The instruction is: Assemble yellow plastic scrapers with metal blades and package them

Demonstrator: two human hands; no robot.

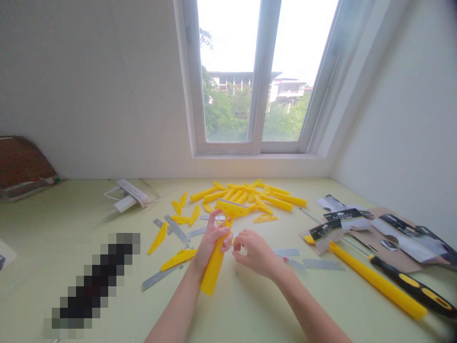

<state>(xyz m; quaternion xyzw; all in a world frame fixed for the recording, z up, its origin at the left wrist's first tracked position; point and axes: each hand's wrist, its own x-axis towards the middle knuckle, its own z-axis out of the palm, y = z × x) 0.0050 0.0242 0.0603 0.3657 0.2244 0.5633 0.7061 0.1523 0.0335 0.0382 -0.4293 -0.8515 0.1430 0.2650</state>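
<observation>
My left hand is wrapped round the handle of a yellow scraper, which is tilted with its wide head pointing away from me. A thin metal edge shows along the top of that head. Just right of the handle, my right hand hovers with its fingers curled in and the thumb close to them. Whatever it may hold is too small to make out. Around the left hand lie a yellow plastic head piece, a flat metal blade and several small screws.
Several yellow scraper handles are heaped below the window. On the right are a black-and-yellow screwdriver, a long yellow handle, packaging cards and more blades. A power strip sits back left; a blurred dark object lies front left.
</observation>
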